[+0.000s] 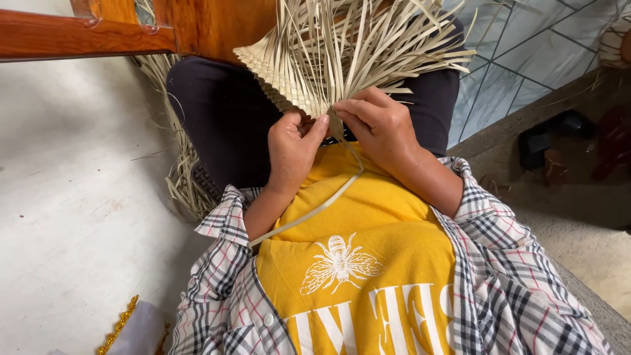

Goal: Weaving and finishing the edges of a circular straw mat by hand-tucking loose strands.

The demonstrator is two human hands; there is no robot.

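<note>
A half-woven mat of pale dried leaf strips rests on my lap, its loose ends fanning upward and to the right. My left hand pinches the woven edge with thumb and fingers. My right hand grips the same edge from the right, fingers curled over the strips. One long loose strip trails from between my hands down across my yellow shirt.
A wooden chair frame stands at the upper left. More loose leaf strips lie on the pale floor beside my left leg. Tiled floor and a concrete step with dark footwear are on the right. A gold-trimmed white item lies at bottom left.
</note>
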